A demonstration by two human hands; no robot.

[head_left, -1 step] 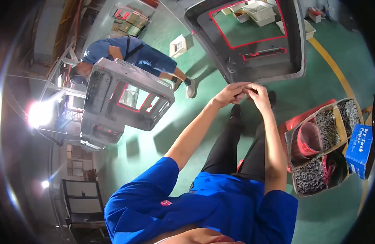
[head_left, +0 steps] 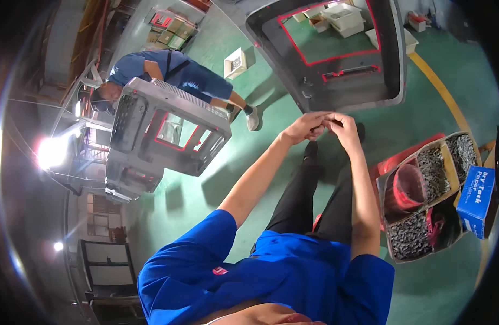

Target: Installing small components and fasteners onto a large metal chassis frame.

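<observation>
In front of my body, just below the near edge of a grey molded panel [head_left: 336, 105], my two hands meet at the fingertips. My left hand [head_left: 306, 128] is closed, its fingers curled and its tips against the other hand. Pinched together too are the fingers of my right hand [head_left: 342, 128]. Whatever lies between the fingertips is hidden or too small to name. The panel has a large rectangular opening rimmed in red and a narrower red-edged slot.
A divided bin [head_left: 390, 216] of small metal parts stands at right, holding a red cup [head_left: 408, 187]; a blue box [head_left: 476, 201] is beside it. Another person [head_left: 192, 78] bends over a second grey panel [head_left: 144, 116] at left. A white bin [head_left: 235, 64] sits on the green floor.
</observation>
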